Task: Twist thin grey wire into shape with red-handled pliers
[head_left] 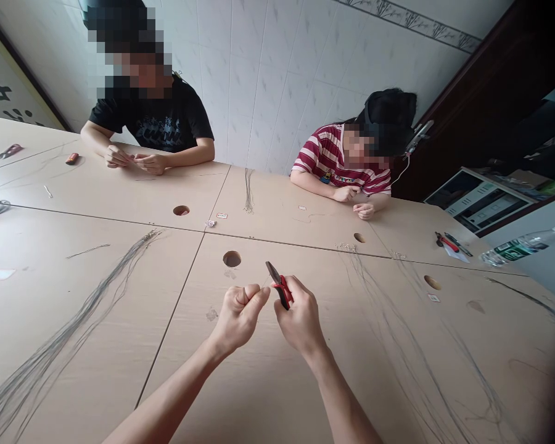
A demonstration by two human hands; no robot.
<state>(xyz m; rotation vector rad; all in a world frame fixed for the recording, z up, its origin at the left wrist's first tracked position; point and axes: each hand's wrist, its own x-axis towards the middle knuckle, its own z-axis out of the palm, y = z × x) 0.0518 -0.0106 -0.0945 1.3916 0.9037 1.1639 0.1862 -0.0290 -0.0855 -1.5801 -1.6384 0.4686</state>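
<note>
My right hand (pixel 300 314) is wrapped round a pair of pliers (pixel 282 291) with red and black handles, their dark jaws pointing up and left. Close beside it, my left hand (pixel 240 314) is closed in a pinch. A very thin strand (pixel 267 281) shows between the left fingertips and the plier jaws; its material is too fine to tell. Whether the jaws grip the strand I cannot tell. Both hands are over the middle of the table.
A long bundle of grey strands (pixel 106 287) lies to the left, looser strands (pixel 398 308) to the right. Round holes (pixel 232 259) pierce the tabletop (pixel 194 345). A water bottle (pixel 522 246) lies at the far right near other pliers (pixel 446 242). Two people (pixel 166 123) sit opposite.
</note>
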